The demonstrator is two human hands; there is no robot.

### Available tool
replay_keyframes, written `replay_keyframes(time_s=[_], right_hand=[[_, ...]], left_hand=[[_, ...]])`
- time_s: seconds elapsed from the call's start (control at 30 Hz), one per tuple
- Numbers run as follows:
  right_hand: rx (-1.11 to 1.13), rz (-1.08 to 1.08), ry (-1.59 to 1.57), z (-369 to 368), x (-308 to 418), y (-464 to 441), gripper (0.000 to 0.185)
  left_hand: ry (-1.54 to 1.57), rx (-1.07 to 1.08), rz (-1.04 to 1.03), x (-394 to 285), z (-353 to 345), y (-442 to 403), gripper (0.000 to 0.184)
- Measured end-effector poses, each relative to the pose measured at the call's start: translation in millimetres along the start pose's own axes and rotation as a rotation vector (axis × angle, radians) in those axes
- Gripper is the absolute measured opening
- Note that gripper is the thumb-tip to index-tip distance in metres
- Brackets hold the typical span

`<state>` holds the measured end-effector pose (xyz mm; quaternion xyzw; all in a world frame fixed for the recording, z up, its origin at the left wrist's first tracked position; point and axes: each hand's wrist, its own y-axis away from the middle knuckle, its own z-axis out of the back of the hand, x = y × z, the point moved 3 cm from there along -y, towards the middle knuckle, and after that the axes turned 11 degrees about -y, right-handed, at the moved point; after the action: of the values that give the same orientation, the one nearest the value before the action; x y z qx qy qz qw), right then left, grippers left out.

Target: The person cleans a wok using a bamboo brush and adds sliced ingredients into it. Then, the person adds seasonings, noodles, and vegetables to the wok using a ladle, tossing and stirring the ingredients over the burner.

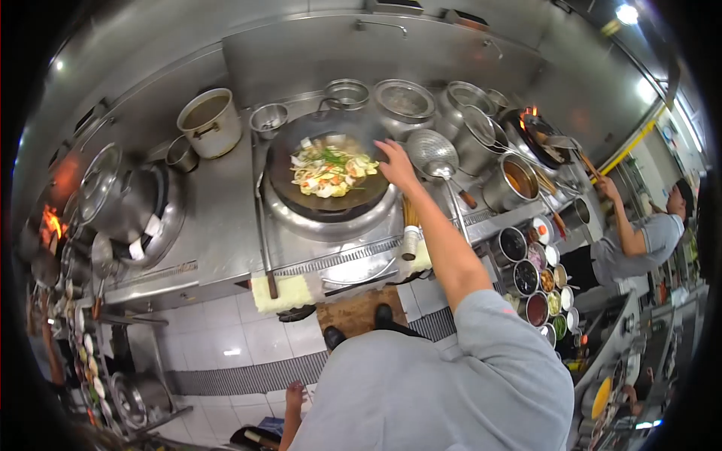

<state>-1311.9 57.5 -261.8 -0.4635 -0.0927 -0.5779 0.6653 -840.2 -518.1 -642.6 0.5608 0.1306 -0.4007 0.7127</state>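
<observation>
A dark wok (289, 188) sits on the round metal burner ring (338, 229). It holds a pile of stir-fried vegetables (331, 169), with pale, orange and green pieces. My right hand (393, 165) is at the wok's right rim, fingers apart, holding nothing; whether they touch the metal I cannot tell. Low beside my body hangs my left hand (295, 395), away from the stove, its fingers loosely apart with nothing visible in them. Left of the wok lies a long-handled tool (266, 248), its head hidden. A bamboo brush (410, 233) rests below my right forearm.
A perforated skimmer (433, 154) lies right of the wok, near steel pots (404, 101). A large stockpot (210, 124) stands back left. Ingredient tubs (526, 276) fill the right side. A co-worker (645, 244) works at a flaming wok (538, 139). Flames (53, 223) also burn far left.
</observation>
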Motion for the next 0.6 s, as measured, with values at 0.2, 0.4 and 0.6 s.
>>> replay_keyframes(time_s=[0.2, 0.4, 0.6], right_hand=[[-0.244, -0.909, 0.892, 134.4, -184.9, 263.6, 0.057], [0.002, -1.124, 0.057, 146.8, -228.2, 361.8, 0.052], [-0.201, -0.98, -0.987, 104.6, -108.2, 280.6, 0.022]], left_hand=[[0.101, -0.403, -0.284, -75.7, 34.2, -34.3, 0.025], [-0.186, -0.427, -0.687, -371.8, 28.1, -7.5, 0.019], [-0.515, -0.586, -1.373, -601.6, -33.1, 16.4, 0.03]])
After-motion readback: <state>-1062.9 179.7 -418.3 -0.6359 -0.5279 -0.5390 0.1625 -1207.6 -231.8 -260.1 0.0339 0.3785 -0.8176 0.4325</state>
